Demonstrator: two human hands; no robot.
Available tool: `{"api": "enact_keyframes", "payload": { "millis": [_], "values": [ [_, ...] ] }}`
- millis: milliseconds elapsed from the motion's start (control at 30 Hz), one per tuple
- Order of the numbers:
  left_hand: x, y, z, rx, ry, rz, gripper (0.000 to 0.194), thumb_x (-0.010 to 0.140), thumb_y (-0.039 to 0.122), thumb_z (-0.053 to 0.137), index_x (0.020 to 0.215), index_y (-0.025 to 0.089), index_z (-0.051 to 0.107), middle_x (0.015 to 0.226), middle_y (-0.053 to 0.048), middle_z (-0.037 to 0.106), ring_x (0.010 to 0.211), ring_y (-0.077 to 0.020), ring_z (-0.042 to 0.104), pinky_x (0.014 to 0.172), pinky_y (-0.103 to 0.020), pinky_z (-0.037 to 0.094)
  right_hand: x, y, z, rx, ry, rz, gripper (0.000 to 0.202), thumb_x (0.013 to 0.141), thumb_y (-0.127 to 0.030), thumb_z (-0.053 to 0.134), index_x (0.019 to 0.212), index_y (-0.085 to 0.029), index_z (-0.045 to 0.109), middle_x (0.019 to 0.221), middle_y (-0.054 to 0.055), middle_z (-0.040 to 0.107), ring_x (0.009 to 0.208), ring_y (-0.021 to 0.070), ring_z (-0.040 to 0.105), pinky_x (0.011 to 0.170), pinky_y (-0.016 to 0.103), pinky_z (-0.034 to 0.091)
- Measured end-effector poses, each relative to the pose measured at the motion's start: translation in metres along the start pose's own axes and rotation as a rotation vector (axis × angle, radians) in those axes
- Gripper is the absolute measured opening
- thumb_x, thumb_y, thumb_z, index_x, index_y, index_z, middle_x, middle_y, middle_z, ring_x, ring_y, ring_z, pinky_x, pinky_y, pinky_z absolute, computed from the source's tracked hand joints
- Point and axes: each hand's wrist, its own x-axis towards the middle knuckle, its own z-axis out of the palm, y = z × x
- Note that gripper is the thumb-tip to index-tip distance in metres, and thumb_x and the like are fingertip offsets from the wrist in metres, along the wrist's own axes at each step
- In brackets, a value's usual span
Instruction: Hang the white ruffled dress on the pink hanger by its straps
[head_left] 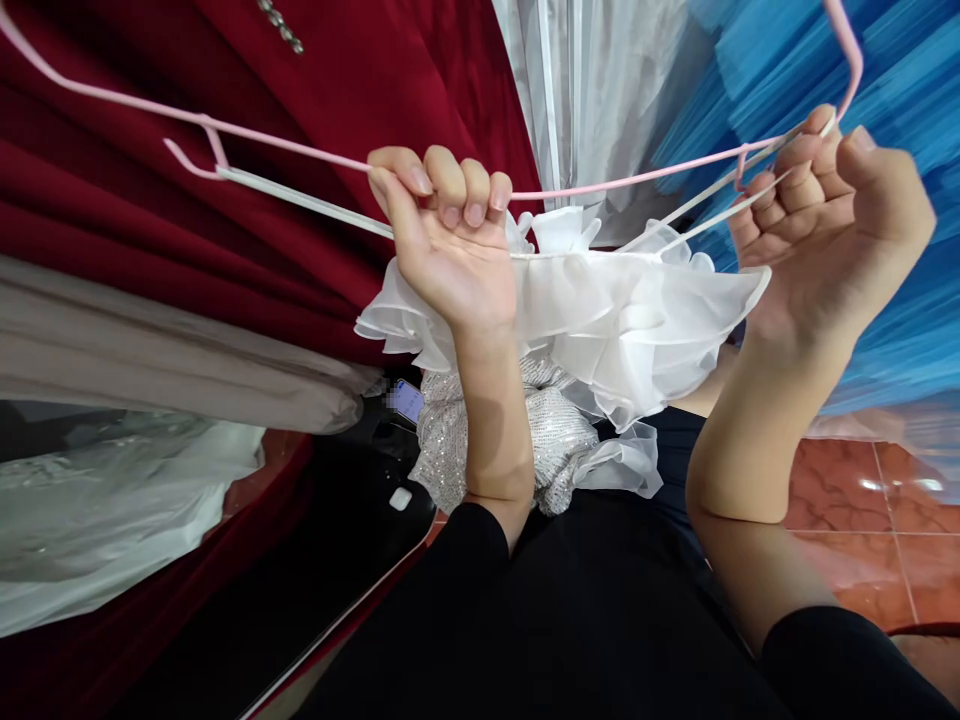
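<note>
A pink clothes hanger (600, 187) stretches across the top of the head view, its bar slightly slanted. My left hand (461, 235) is closed round the middle of that bar. From the bar's left hook a white strap (300, 200) runs down behind my left hand. On the right, my right hand (814, 215) has its fingers curled on another white strap (705, 205), close to the hanger's right hook and end. Both straps lead to a dress with a white ruffled top (630, 320) and a silver sequined part (551, 430) bunched below, partly hidden by my left forearm.
Dark red fabric (337, 100) hangs at the left, blue tulle (765, 80) at the right, and white fabric (600, 80) between them. Below left, a lit phone (407, 400) and a small white case (400, 498) rest on a black surface (337, 560). Red tiles (847, 500) cover the floor.
</note>
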Motion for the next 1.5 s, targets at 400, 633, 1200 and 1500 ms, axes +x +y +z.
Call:
{"api": "enact_keyframes", "payload": {
  "millis": [400, 633, 1200, 1500],
  "values": [
    [-0.003, -0.011, 0.004, -0.112, -0.124, 0.030, 0.034, 0.101, 0.048, 0.021, 0.079, 0.025, 0.032, 0.067, -0.001, 0.031, 0.068, -0.0175, 0.053, 0.068, -0.031, 0.047, -0.028, 0.035, 0.032, 0.369, 0.407, -0.104, 0.014, 0.083, -0.012, 0.045, 0.089, -0.017, 0.057, 0.080, -0.001, 0.053, 0.063, 0.0061, 0.057, 0.068, 0.023, 0.051],
    [0.000, -0.013, 0.003, 0.041, -0.067, 0.001, 0.034, 0.099, 0.052, 0.017, 0.087, 0.028, 0.038, 0.074, -0.003, 0.044, 0.084, -0.0189, 0.060, 0.074, -0.031, 0.051, -0.063, 0.048, 0.084, -0.043, -0.013, -0.474, 0.028, 0.085, -0.022, 0.052, 0.112, -0.026, 0.053, 0.111, 0.003, 0.064, 0.076, 0.0147, 0.063, 0.057, 0.030, 0.046],
    [-0.022, -0.010, 0.003, -0.324, -0.327, -0.145, 0.027, 0.102, 0.031, 0.018, 0.084, 0.023, 0.037, 0.081, -0.002, 0.050, 0.091, -0.0141, 0.063, 0.100, -0.038, 0.049, -0.027, 0.045, 0.080, -0.633, -0.306, -0.557, 0.014, 0.090, -0.025, 0.059, 0.084, -0.026, 0.047, 0.086, 0.003, 0.047, 0.082, 0.0166, 0.045, 0.053, 0.028, 0.036],
    [-0.016, -0.011, -0.036, -0.213, -0.029, -0.024, 0.028, 0.093, 0.027, 0.037, 0.120, 0.018, 0.038, 0.142, -0.014, 0.043, 0.118, -0.0184, 0.058, 0.109, -0.038, 0.041, -0.023, 0.043, 0.086, -0.552, -0.290, -0.564, 0.015, 0.089, -0.018, 0.057, 0.081, -0.024, 0.045, 0.085, 0.002, 0.047, 0.084, 0.0141, 0.046, 0.060, 0.026, 0.038]
  ]
}}
